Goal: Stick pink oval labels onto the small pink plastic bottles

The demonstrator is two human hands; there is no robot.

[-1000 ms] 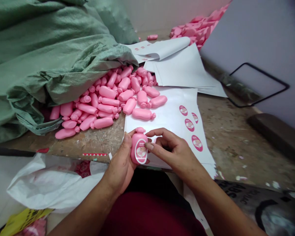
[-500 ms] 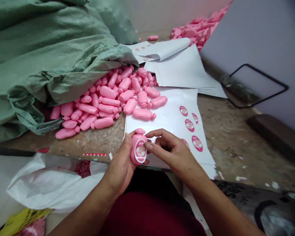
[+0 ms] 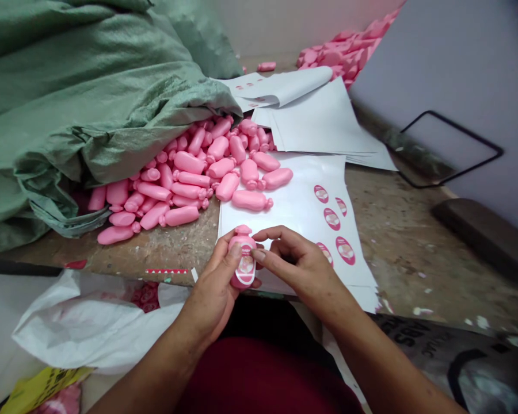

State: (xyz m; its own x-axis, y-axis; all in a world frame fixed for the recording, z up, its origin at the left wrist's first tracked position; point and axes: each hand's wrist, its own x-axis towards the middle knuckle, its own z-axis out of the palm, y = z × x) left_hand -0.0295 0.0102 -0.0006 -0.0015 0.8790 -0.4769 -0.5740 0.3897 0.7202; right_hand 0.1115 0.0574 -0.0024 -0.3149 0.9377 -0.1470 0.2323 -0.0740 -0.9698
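A small pink toy bottle [image 3: 235, 276] with an oval baby label [image 3: 247, 265] on its front stands upright near the table's front edge. My left hand [image 3: 218, 282] is closed around it from the left, its thumb lying over the label's upper left edge. From the right, my right hand [image 3: 300, 261] pinches the bottle, thumb on the label's right side and bent index finger by the neck. Below the hands' level lies a white sticker sheet [image 3: 285, 221], with several pink oval stickers [image 3: 332, 219] on its right part.
Several unlabelled pink bottles [image 3: 190, 178] spill from a green sack [image 3: 125, 98] at left. More white sheets [image 3: 315, 121] lie behind, before another pink heap [image 3: 345, 52]. A black wire frame [image 3: 457, 172] stands at right. A white plastic bag [image 3: 82, 328] hangs below the table's edge.
My left thumb has moved up and right from the bottle's side onto the label. The right hand stays nearly in place at the label's right edge.
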